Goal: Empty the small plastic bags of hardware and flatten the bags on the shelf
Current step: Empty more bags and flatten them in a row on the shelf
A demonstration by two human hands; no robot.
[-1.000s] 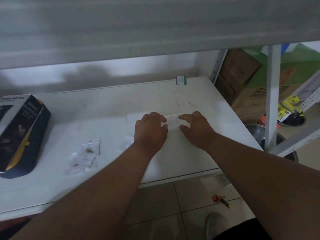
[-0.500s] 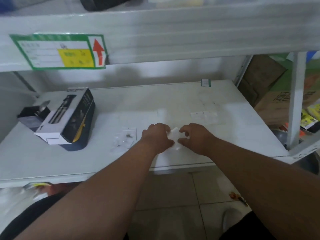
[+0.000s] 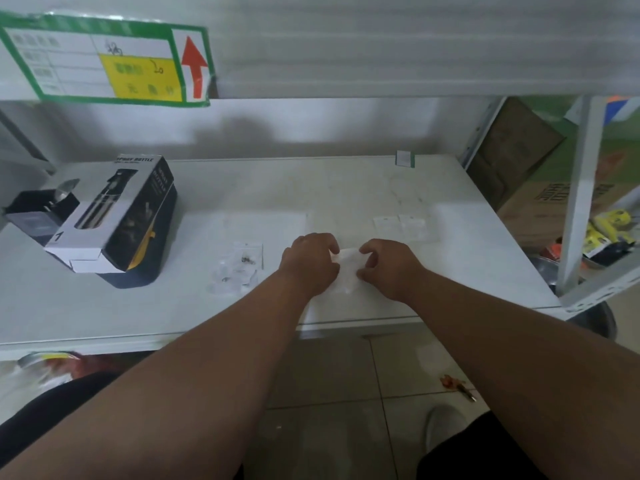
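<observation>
Both hands, left [image 3: 309,259] and right [image 3: 388,265], pinch one small bag [image 3: 348,268] between them on the shelf [image 3: 467,271], right of the full bags [image 3: 239,268].

Shelf [image 3: 346,188]: painted metal, matt white, scuffed. Small bag [image 3: 348,268]: thin clear plastic, faintly glossy. Spray-bottle box [image 3: 138,216]: printed cardboard, slight sheen.

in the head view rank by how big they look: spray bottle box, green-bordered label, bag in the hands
1. green-bordered label, nearer the camera, so true size unsure
2. spray bottle box
3. bag, pinched by left hand and right hand
</observation>
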